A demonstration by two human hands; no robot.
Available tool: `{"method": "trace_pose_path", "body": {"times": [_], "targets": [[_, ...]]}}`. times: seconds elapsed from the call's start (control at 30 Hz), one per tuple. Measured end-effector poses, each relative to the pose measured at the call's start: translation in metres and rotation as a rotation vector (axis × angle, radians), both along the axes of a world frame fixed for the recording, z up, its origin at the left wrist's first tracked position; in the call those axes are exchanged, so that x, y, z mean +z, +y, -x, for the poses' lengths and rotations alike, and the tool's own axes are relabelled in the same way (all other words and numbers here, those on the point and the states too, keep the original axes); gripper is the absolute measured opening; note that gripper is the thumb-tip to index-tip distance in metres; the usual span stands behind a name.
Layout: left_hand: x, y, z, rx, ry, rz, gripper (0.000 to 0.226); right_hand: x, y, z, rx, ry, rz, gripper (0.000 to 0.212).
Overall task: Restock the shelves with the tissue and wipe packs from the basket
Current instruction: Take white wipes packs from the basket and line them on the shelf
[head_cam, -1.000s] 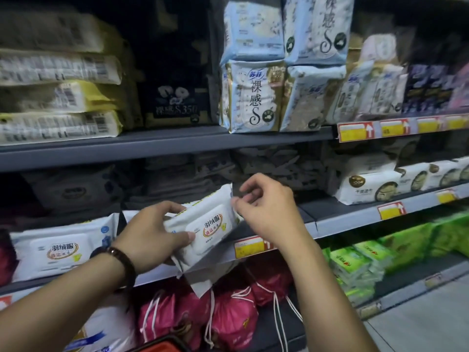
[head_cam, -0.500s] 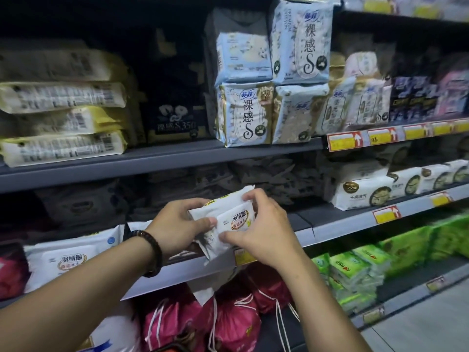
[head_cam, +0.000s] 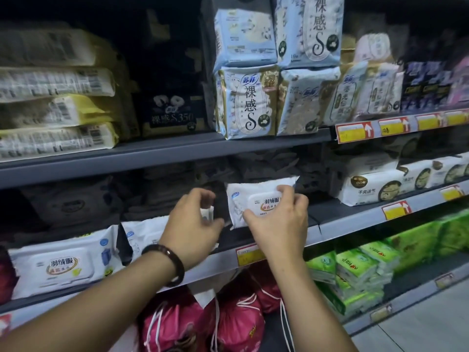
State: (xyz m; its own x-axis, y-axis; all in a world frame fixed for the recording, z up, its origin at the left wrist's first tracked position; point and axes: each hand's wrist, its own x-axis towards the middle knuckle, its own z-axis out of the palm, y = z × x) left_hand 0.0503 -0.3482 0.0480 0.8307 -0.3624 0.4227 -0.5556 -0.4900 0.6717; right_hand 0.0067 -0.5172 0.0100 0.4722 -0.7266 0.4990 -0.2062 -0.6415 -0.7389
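Observation:
A white wipe pack (head_cam: pixel 256 196) with a rounded lid label stands upright at the front of the middle shelf (head_cam: pixel 355 224). My right hand (head_cam: pixel 279 224) grips it from the front, fingers over its top right and thumb at its lower left. Just left of it, my left hand (head_cam: pixel 195 224), with a dark bead bracelet on the wrist, curls its fingers and thumb round the right end of a second wipe pack (head_cam: pixel 144 235) standing on the same shelf. A third matching pack (head_cam: pixel 63 268) lies further left. No basket is in view.
Pad packs in blue and gold (head_cam: pixel 246 102) fill the upper shelf, with yellow-edged packs (head_cam: pixel 55 110) stacked at left. White packs (head_cam: pixel 375 184) sit right on the middle shelf. Green tissue packs (head_cam: pixel 355 270) and pink drawstring bags (head_cam: pixel 228 321) lie below. Floor shows at lower right.
Both hands carried the wipe pack up and right onto the shelf and stood it upright. My left hand let go of it and moved left to the neighbouring pack.

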Motion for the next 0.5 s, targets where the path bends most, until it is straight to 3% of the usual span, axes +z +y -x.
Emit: {"method": "trace_pose_path", "body": {"times": [0.2,0.33,0.5], "targets": [[-0.034,-0.007,0.013,-0.208,-0.044,-0.447,0.054,-0.028,0.018,-0.032,0.064,0.098,-0.042,0.089],[-0.05,-0.021,0.002,-0.169,0.034,-0.492,0.062,-0.037,0.018,-0.038,0.113,0.066,-0.033,0.085],[-0.064,-0.036,-0.016,-0.128,0.033,-0.586,0.082,-0.034,0.004,-0.038,0.163,0.241,0.068,0.08]]}}
